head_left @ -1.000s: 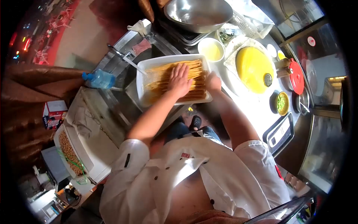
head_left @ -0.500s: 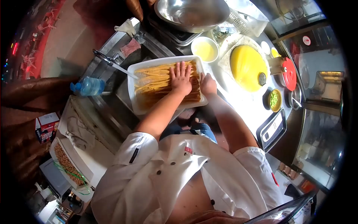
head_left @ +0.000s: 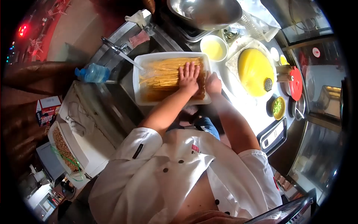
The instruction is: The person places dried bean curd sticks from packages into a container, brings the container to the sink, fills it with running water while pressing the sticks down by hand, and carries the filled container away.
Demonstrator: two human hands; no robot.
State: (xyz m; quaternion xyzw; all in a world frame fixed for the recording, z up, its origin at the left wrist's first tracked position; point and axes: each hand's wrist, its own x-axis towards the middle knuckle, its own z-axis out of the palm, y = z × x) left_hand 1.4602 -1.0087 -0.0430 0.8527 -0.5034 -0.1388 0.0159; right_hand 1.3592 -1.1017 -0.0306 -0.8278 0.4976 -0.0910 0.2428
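Observation:
A white tub (head_left: 137,87) holds long yellow-brown strips (head_left: 162,76), which look wet. My left hand (head_left: 189,78) lies on the strips in the right half of the tub, palm down with its fingers spread. At the tub's right edge is my right hand (head_left: 213,83), its fingers closed round the rim. A faucet (head_left: 112,45) reaches over the tub's upper left, and a pale stream runs from it into the tub.
Beyond the tub are a metal bowl (head_left: 205,13) and a white bowl of yellow liquid (head_left: 213,48). To the right stand a yellow dome (head_left: 255,71), a red lid (head_left: 295,84), a green-filled bowl (head_left: 278,107) and a black tray (head_left: 274,136). A blue bottle (head_left: 93,73) lies left.
My left hand has shifted right over the strips, its fingers now more spread. My right hand stays at the tub's right edge. The whole view has swung slightly between frames.

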